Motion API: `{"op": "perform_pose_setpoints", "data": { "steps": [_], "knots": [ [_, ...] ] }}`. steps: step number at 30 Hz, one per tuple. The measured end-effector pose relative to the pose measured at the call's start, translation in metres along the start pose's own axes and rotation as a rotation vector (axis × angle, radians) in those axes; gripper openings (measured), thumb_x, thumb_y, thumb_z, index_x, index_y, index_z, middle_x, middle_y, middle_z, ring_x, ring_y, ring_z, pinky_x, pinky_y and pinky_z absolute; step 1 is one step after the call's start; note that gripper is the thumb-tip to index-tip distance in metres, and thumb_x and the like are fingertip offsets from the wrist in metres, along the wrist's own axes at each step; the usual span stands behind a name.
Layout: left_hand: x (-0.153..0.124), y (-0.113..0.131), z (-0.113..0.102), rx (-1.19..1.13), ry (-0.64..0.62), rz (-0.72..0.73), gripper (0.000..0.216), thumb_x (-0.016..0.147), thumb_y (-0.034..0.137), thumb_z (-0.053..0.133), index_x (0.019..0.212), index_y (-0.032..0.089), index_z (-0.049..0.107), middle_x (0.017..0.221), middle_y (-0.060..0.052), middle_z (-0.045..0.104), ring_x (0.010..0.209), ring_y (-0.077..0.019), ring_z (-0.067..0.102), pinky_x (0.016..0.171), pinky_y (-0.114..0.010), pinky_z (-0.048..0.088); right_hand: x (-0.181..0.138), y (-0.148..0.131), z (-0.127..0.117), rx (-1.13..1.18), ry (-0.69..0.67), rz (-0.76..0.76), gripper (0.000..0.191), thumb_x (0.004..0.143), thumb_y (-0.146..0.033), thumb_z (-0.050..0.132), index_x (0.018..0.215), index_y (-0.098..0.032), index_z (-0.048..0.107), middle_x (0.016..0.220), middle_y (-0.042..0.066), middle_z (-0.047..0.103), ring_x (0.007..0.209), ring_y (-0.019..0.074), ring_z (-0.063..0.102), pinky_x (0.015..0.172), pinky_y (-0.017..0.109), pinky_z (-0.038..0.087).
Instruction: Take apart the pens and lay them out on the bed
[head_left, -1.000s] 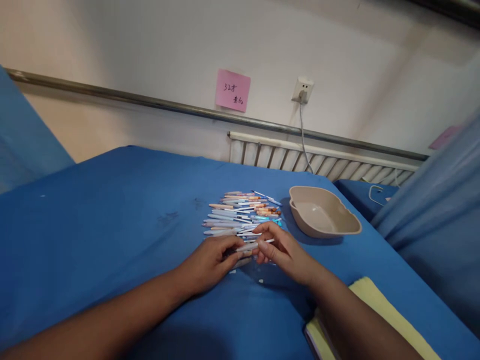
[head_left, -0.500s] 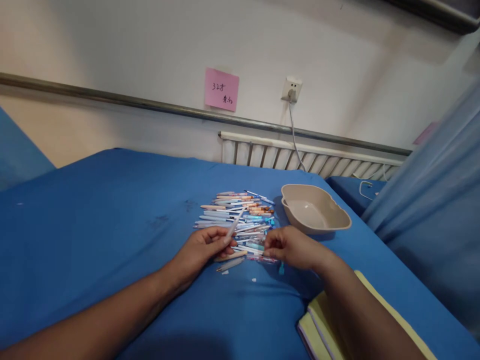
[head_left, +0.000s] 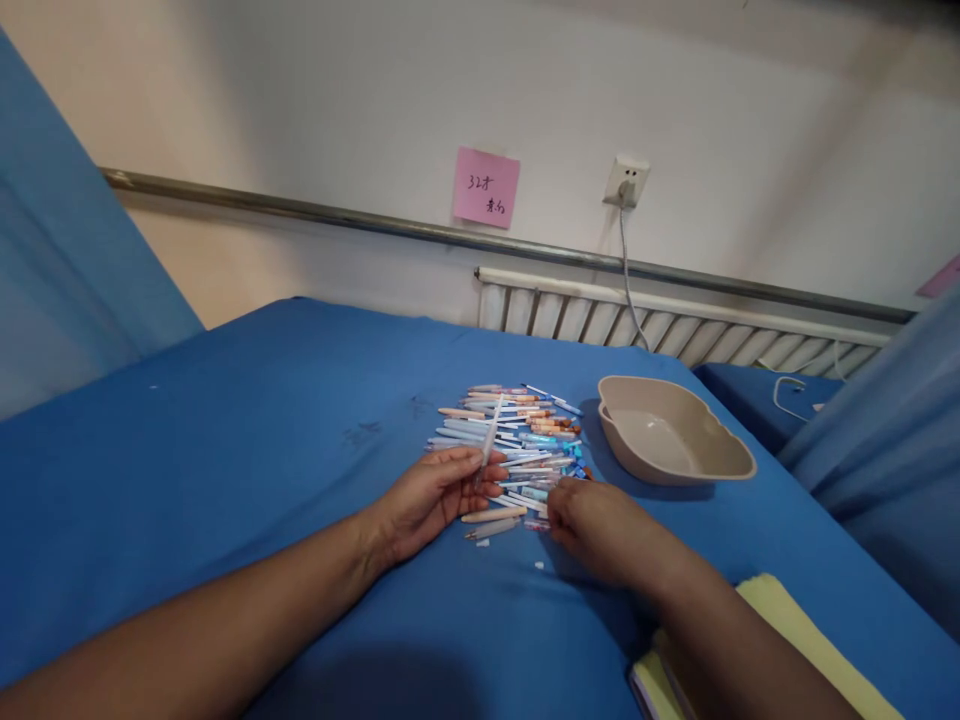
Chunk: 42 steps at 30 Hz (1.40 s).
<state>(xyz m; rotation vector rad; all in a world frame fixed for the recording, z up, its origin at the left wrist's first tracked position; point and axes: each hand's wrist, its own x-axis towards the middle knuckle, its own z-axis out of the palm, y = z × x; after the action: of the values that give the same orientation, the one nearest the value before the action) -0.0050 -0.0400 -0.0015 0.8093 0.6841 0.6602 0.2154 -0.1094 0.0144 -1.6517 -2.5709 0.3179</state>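
A heap of several pens [head_left: 510, 435] in pale blue, white and orange lies on the blue cloth of the table [head_left: 262, 450]. My left hand [head_left: 435, 495] pinches one pale pen [head_left: 491, 432] that points up and away from me, at the near left edge of the heap. My right hand [head_left: 592, 520] rests knuckles-up on the cloth at the heap's near right edge, fingers curled down onto the pens; whether it grips one is hidden.
A beige shallow dish [head_left: 671, 440] stands right of the heap. A yellow notebook [head_left: 795, 640] lies at the near right corner. Behind the table are a radiator [head_left: 675, 325], a wall socket with a cable [head_left: 626, 180] and a pink note [head_left: 486, 187]. Blue curtains hang left and right.
One second ago both hands held one pen between them. The left hand has since tipped a pen upright, and the right hand has let go and dropped onto the heap.
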Motion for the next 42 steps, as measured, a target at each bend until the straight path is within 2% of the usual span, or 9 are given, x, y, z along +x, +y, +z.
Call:
{"op": "perform_pose_setpoints", "data": {
  "steps": [6, 13, 16, 20, 24, 26, 31, 37, 42],
  "knots": [
    [0.0, 0.001, 0.0, 0.007, 0.002, 0.013, 0.021, 0.081, 0.023, 0.064, 0.098, 0.011, 0.066, 0.09, -0.009, 0.069, 0.073, -0.0125, 0.065, 0.064, -0.02, 0.052, -0.002, 0.001, 0.0, 0.088, 0.014, 0.003, 0.007, 0.077, -0.016, 0.053, 0.08, -0.016, 0.059, 0.084, 0.008, 0.063, 0.075, 0.0181, 0.056, 0.066, 0.027, 0.035],
    [0.0, -0.001, 0.0, 0.101, -0.007, 0.051, 0.02, 0.075, 0.021, 0.071, 0.093, 0.013, 0.067, 0.089, -0.005, 0.067, 0.074, -0.0105, 0.063, 0.064, -0.018, 0.049, 0.003, 0.014, 0.0, 0.559, 0.052, -0.009, 0.008, 0.085, -0.026, 0.052, 0.084, -0.018, 0.054, 0.068, -0.001, 0.057, 0.061, 0.0113, 0.048, 0.055, 0.022, 0.033],
    [0.001, -0.003, -0.002, 0.13, -0.012, 0.073, 0.02, 0.073, 0.022, 0.073, 0.09, 0.013, 0.067, 0.086, -0.004, 0.065, 0.069, -0.0086, 0.06, 0.064, -0.018, 0.047, 0.009, 0.017, 0.004, 0.807, 0.143, -0.006, 0.018, 0.088, -0.035, 0.049, 0.083, -0.018, 0.054, 0.066, -0.002, 0.052, 0.06, 0.0105, 0.046, 0.055, 0.021, 0.035],
    [0.002, -0.003, -0.003, 0.203, 0.013, 0.108, 0.021, 0.072, 0.026, 0.073, 0.088, 0.014, 0.068, 0.077, -0.001, 0.063, 0.06, -0.0065, 0.055, 0.059, -0.019, 0.044, 0.014, 0.022, 0.008, 1.104, 0.325, 0.073, 0.028, 0.085, -0.045, 0.052, 0.08, -0.018, 0.055, 0.058, -0.005, 0.046, 0.051, 0.0096, 0.043, 0.05, 0.022, 0.036],
    [0.003, -0.002, -0.003, 0.312, 0.067, 0.181, 0.024, 0.071, 0.029, 0.073, 0.09, 0.015, 0.069, 0.072, 0.0, 0.06, 0.056, -0.0066, 0.052, 0.056, -0.02, 0.04, 0.016, 0.031, 0.007, 1.164, 0.577, 0.134, 0.026, 0.081, -0.044, 0.058, 0.077, -0.017, 0.059, 0.054, -0.005, 0.045, 0.051, 0.0091, 0.041, 0.051, 0.022, 0.034],
    [0.003, -0.001, -0.003, 0.359, 0.089, 0.222, 0.026, 0.07, 0.029, 0.074, 0.091, 0.015, 0.069, 0.073, 0.0, 0.061, 0.055, -0.0069, 0.051, 0.056, -0.02, 0.039, 0.017, 0.035, 0.007, 1.172, 0.63, 0.156, 0.026, 0.081, -0.043, 0.059, 0.077, -0.017, 0.06, 0.053, -0.005, 0.045, 0.051, 0.0091, 0.041, 0.052, 0.022, 0.033],
    [0.003, 0.001, -0.001, 0.375, 0.151, 0.293, 0.026, 0.069, 0.031, 0.073, 0.089, 0.014, 0.068, 0.067, 0.001, 0.06, 0.054, -0.0079, 0.05, 0.055, -0.021, 0.038, 0.02, 0.041, 0.007, 1.124, 0.579, 0.2, 0.028, 0.077, -0.044, 0.062, 0.074, -0.017, 0.059, 0.055, -0.005, 0.048, 0.051, 0.009, 0.042, 0.051, 0.022, 0.034],
    [0.004, 0.001, 0.001, 0.3, 0.171, 0.277, 0.022, 0.07, 0.033, 0.071, 0.08, 0.014, 0.066, 0.066, 0.001, 0.059, 0.053, -0.0079, 0.05, 0.055, -0.021, 0.039, 0.02, 0.045, 0.014, 0.953, 0.398, 0.145, 0.028, 0.077, -0.044, 0.06, 0.073, -0.017, 0.058, 0.065, -0.002, 0.055, 0.059, 0.0103, 0.048, 0.054, 0.021, 0.037],
    [0.004, 0.001, 0.001, 0.293, 0.168, 0.282, 0.022, 0.07, 0.033, 0.071, 0.08, 0.014, 0.065, 0.067, 0.001, 0.059, 0.053, -0.008, 0.05, 0.053, -0.021, 0.038, 0.016, 0.042, 0.015, 0.858, 0.197, 0.112, 0.023, 0.081, -0.039, 0.057, 0.074, -0.017, 0.056, 0.061, -0.003, 0.053, 0.053, 0.0096, 0.048, 0.052, 0.021, 0.038]
  ]
}}
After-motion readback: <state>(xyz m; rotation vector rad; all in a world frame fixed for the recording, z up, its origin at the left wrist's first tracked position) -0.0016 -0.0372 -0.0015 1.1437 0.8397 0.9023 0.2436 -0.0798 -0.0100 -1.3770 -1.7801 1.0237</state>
